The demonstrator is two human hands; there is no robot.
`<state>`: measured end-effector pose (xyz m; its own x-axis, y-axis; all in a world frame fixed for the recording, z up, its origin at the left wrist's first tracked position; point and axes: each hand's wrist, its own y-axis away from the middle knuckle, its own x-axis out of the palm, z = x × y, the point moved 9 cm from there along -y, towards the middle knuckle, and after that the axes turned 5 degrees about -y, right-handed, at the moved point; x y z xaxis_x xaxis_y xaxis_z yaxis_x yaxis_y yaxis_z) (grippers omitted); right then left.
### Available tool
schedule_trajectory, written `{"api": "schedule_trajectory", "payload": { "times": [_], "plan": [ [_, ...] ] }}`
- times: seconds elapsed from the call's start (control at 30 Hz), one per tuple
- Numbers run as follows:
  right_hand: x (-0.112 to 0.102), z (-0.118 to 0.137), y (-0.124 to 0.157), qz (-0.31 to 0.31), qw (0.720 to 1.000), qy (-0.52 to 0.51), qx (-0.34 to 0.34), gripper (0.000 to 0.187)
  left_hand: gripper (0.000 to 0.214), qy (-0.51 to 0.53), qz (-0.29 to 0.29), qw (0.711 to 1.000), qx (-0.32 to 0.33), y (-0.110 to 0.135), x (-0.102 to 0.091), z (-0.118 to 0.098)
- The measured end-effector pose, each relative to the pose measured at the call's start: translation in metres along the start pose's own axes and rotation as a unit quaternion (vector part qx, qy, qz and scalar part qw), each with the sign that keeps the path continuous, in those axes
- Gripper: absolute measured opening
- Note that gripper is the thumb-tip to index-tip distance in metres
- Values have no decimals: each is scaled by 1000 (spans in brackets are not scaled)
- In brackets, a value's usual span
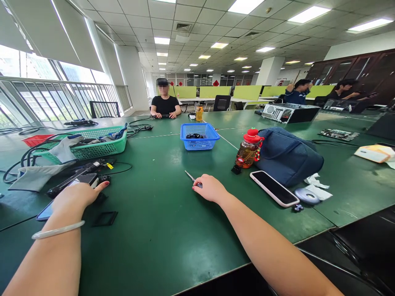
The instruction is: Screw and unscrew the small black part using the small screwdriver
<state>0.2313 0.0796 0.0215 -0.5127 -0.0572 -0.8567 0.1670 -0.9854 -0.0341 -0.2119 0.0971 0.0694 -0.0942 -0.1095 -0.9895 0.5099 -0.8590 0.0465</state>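
My left hand (77, 196) rests on a flat dark device (72, 185) at the left of the green table (160, 230), fingers curled, one fingertip pointing right. A small black frame-shaped part (105, 218) lies just in front of it. My right hand (210, 188) lies knuckles-up at the table's middle, fingers closed on a thin metal tool (191, 177) whose tip points up and left. A white bangle (57, 231) circles my left wrist.
A green basket (89, 150) with gloves and cables stands at left, a blue basket (199, 136) at centre. To the right are a red-capped bottle (248, 150), a blue bag (286, 156), a phone (274, 188) and tissues (316, 185). People sit at the far side.
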Motion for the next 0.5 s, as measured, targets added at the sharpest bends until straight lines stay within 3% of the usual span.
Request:
{"api": "schedule_trajectory", "payload": {
  "times": [0.2,0.37,0.5],
  "plan": [
    [0,0,0,-2,1000,-7,0,19,99,-16,30,999,36,-14,18,0],
    [-1,0,0,-4,1000,-11,-2,19,92,-23,38,999,31,-4,9,-2],
    [-1,-1,0,-5,1000,-8,-2,18,75,-58,37,997,43,-1,2,-4]
  ]
}}
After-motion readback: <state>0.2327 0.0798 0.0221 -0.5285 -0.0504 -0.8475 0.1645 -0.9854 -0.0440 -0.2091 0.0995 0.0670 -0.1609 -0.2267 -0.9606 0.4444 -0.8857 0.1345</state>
